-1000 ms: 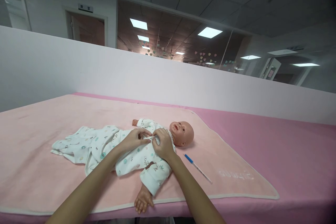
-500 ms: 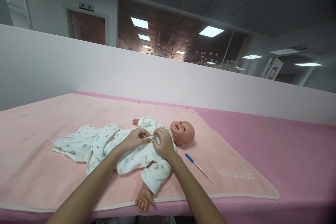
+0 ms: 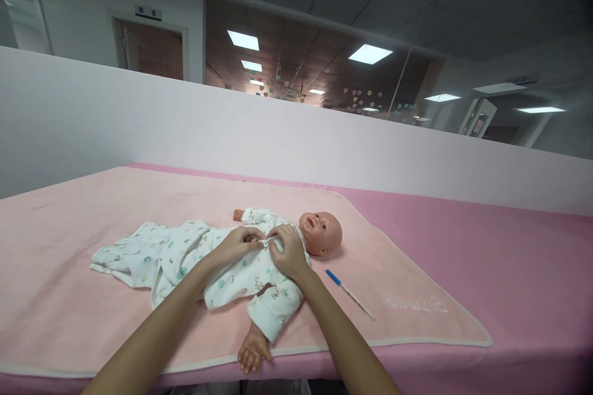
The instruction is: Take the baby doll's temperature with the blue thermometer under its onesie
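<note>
A baby doll (image 3: 328,236) lies on its back, head to the right, dressed in a white patterned baby outfit (image 3: 231,287). Over its chest, my left hand (image 3: 237,245) pinches the front edge of the outfit between thumb and fingers. Close beside it, my right hand (image 3: 288,251) grips the same edge nearer the doll's neck. The fingertips of both hands almost meet at the cloth; any fastener there is too small to make out. One doll arm stretches toward the front edge of the table, the other toward the back.
A thermometer-like stick with a blue end (image 3: 349,294) lies right of the doll. Under everything is a peach blanket (image 3: 194,339) with a pale border, spread over a pink table cover (image 3: 532,271). Behind stands a low white wall (image 3: 259,136) with glass above.
The view has shifted very slightly. Both hands stay on the front of the outfit, with only tiny finger movement.
</note>
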Tool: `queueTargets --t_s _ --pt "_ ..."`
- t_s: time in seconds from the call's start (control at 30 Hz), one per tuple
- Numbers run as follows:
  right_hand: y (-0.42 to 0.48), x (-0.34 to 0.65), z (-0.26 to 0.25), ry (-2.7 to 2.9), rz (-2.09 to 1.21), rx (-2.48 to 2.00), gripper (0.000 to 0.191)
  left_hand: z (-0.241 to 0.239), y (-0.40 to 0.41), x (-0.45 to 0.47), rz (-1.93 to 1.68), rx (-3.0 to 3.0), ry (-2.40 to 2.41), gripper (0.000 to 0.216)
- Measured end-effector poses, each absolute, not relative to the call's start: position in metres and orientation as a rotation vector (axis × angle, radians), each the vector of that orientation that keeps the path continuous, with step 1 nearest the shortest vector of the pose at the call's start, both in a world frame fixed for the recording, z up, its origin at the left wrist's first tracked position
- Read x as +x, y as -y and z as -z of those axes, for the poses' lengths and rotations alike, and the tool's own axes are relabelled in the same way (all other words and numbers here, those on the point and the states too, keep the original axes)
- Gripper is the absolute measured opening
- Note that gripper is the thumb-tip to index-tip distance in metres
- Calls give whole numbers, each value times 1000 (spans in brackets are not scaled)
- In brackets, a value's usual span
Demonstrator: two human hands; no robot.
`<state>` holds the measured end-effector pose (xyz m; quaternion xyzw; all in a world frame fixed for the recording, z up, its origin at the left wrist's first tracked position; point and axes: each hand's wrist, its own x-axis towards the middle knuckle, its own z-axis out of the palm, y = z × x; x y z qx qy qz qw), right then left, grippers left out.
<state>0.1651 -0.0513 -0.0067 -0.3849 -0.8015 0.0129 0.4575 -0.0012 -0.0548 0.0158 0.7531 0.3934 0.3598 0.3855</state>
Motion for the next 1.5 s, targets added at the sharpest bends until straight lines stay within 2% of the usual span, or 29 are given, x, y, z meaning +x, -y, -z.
queueTargets --t_s 0.4,0.7,0.97,1.33,1.5 --pt "56 165 2 2083 -34 -916 23 -14 54 0 -922 1889 -1051 31" --pt "53 164 5 2035 10 -960 7 -11 50 -3 -973 1900 -1091 30" --pt "60 149 -2 2121 82 -845 13 -20 66 -35 -813 1762 -1125 31" --pt "63 136 0 2188 -36 -837 2 -13 59 -45 -706 1925 -969 33" --pt "63 135 1 2156 -24 -844 4 -13 60 -45 -720 1930 -991 28"
